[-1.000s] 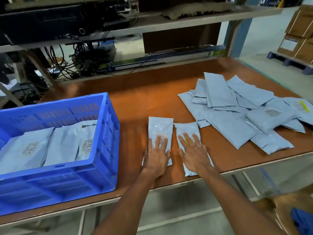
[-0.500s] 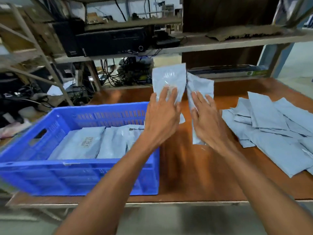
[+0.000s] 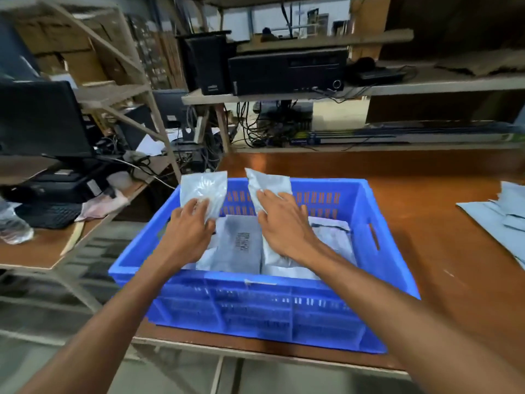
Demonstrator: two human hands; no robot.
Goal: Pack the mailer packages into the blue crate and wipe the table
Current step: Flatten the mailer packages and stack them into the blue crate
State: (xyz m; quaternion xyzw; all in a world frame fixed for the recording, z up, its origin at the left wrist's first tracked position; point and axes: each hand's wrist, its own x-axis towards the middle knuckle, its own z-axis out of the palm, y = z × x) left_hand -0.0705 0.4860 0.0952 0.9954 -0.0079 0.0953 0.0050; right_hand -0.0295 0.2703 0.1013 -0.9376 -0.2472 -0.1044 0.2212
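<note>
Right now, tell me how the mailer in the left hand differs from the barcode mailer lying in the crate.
The held mailer stands nearly upright above the blue crate, gripped by the left hand; the barcode mailer lies flat inside it, with no hand gripping it. The held mailer looks glossy and shows no label on this side; the barcode mailer looks duller grey and shows a printed code. Both are pale plastic pouches.
</note>
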